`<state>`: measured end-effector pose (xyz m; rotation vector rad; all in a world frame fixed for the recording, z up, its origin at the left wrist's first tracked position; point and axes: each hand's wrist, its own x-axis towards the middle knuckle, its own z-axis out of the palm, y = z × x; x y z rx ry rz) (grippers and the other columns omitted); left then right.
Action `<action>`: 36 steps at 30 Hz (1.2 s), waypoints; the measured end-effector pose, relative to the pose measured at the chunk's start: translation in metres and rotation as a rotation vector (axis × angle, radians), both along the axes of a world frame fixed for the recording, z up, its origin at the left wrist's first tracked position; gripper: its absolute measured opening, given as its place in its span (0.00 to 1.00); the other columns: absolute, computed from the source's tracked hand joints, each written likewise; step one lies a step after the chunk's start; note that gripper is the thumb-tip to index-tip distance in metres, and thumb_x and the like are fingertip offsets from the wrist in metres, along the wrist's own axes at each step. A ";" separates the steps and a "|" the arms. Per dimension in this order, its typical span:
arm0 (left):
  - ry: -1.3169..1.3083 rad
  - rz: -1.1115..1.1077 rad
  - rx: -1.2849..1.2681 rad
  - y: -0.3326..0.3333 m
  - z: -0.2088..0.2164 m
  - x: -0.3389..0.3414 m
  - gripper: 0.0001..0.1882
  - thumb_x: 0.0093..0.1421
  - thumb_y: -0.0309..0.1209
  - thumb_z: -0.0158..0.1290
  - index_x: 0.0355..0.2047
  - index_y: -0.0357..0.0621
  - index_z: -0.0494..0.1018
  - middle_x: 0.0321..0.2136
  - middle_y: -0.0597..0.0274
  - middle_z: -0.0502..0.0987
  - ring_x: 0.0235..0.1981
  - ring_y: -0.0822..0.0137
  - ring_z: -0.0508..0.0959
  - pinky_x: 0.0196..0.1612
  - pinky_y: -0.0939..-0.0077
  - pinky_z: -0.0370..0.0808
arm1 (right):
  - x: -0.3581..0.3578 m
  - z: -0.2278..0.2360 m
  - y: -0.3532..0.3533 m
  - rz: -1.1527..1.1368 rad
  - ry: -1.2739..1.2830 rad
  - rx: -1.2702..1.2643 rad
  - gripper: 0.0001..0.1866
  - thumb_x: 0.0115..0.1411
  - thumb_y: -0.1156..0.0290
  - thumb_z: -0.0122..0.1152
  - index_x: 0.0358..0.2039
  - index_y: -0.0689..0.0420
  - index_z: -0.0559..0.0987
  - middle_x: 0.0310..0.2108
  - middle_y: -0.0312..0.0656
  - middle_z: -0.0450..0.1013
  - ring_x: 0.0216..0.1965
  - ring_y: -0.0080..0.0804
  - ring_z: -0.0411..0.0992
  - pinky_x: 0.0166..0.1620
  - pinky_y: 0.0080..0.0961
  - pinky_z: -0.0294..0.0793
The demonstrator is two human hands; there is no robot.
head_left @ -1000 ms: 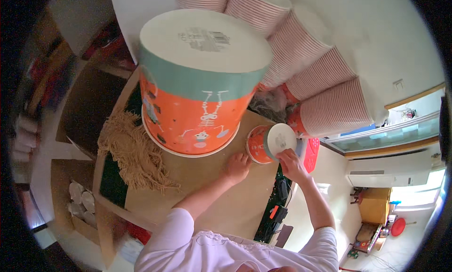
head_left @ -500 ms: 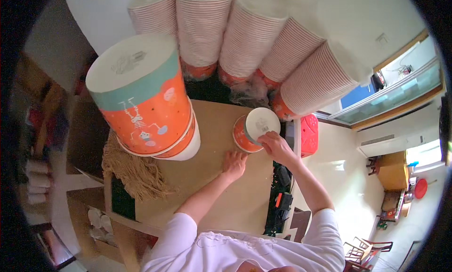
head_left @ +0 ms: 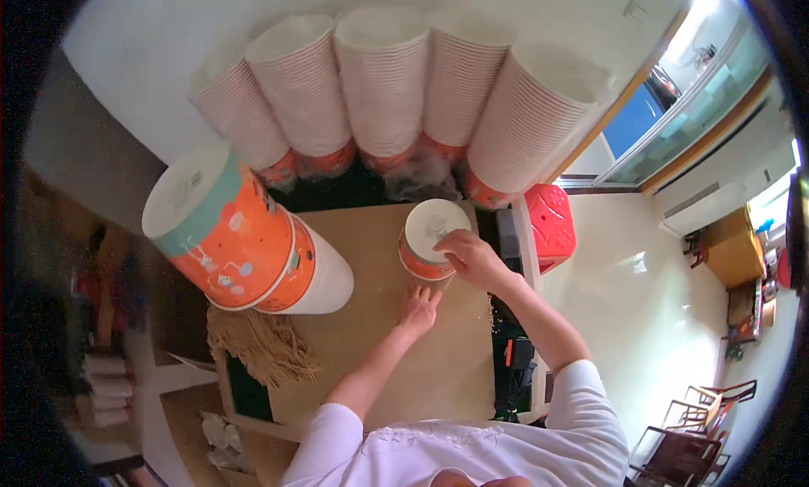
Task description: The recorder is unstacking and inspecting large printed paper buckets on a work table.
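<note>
An upside-down paper bucket (head_left: 419,260), orange with a teal band and a white base, stands on the brown board (head_left: 371,352) in front of me. My right hand (head_left: 474,258) is closed at the right edge of its base, thumb and fingers bent together against it. My left hand (head_left: 416,310) lies low on the board with fingers apart, the tips at the bucket's near rim. To the left rises a column of larger nested buckets (head_left: 236,243), also upside down, with orange sides and a skeleton print. How many buckets are nested under my right hand is hidden.
Several tall stacks of white-rimmed buckets (head_left: 383,82), wrapped in clear plastic, line the far edge by the wall. Brown fringed cloth (head_left: 257,344) lies at the left. A red plastic stool (head_left: 549,226) stands right of the table, with wooden chairs (head_left: 687,441) farther off.
My view has shifted, so the far stacks sit lower and show more fully. Both hands stay at the same bucket, the right one at its base and the left one by its rim.
</note>
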<state>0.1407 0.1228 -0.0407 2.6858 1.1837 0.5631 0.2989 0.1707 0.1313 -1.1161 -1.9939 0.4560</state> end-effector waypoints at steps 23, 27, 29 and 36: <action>0.057 0.059 -0.055 0.030 0.020 -0.023 0.08 0.43 0.29 0.52 0.26 0.47 0.71 0.30 0.63 0.71 0.41 0.60 0.66 0.44 0.58 0.60 | 0.065 -0.138 -0.049 -0.532 -0.458 -0.042 0.08 0.41 0.70 0.56 0.26 0.50 0.75 0.36 0.38 0.63 0.42 0.35 0.59 0.41 0.32 0.61; 0.168 0.058 -0.046 0.024 0.038 -0.022 0.08 0.44 0.30 0.51 0.27 0.47 0.72 0.31 0.63 0.71 0.40 0.61 0.66 0.44 0.57 0.60 | 0.064 -0.148 -0.057 -0.374 -0.498 -0.048 0.10 0.44 0.68 0.55 0.30 0.50 0.74 0.37 0.38 0.63 0.40 0.36 0.61 0.40 0.31 0.61; 0.146 -0.003 -0.070 0.020 0.040 -0.031 0.08 0.45 0.35 0.51 0.25 0.45 0.71 0.33 0.58 0.71 0.42 0.56 0.66 0.46 0.51 0.58 | 0.054 -0.138 -0.061 -0.340 -0.470 -0.046 0.10 0.44 0.69 0.55 0.30 0.50 0.74 0.38 0.38 0.64 0.41 0.36 0.61 0.41 0.32 0.61; 0.204 -0.024 -0.090 -0.027 0.030 -0.064 0.17 0.47 0.34 0.52 0.41 0.53 0.71 0.47 0.60 0.65 0.52 0.60 0.61 0.55 0.53 0.53 | 0.046 -0.136 -0.097 -0.348 -0.406 -0.114 0.14 0.43 0.73 0.55 0.35 0.49 0.75 0.40 0.39 0.65 0.43 0.38 0.62 0.42 0.34 0.62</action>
